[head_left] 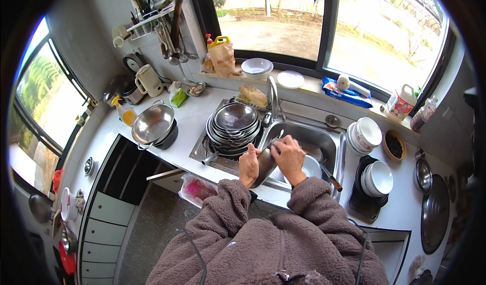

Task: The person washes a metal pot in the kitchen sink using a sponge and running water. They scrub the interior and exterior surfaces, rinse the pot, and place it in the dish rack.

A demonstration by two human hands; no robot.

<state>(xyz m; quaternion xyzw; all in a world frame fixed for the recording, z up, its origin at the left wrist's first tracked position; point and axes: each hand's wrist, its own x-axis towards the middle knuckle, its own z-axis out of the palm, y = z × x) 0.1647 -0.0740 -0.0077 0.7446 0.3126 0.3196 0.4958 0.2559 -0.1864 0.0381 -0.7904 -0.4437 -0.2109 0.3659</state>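
Over the left side of the sink basin [324, 133], my left hand [248, 166] grips the edge of a tilted dark metal vessel [265, 166], thumb up. It looks like a bowl or pan, but its full shape is hidden. My right hand [289, 158] is closed with bent fingers against the vessel's upper rim. Whatever those fingers hold is hidden. Below my right hand, a white bowl [312, 167] lies in the sink. A utensil with a wooden-tipped handle [331, 177] leans over the sink's right edge.
Stacked metal bowls [236, 117] fill the left sink side, behind the faucet [274, 95]. White bowls [368, 132] and a black tray [365, 204] stand at right. A steel colander [153, 124] sits on the left counter. A bagged bin [195, 190] is below the counter edge.
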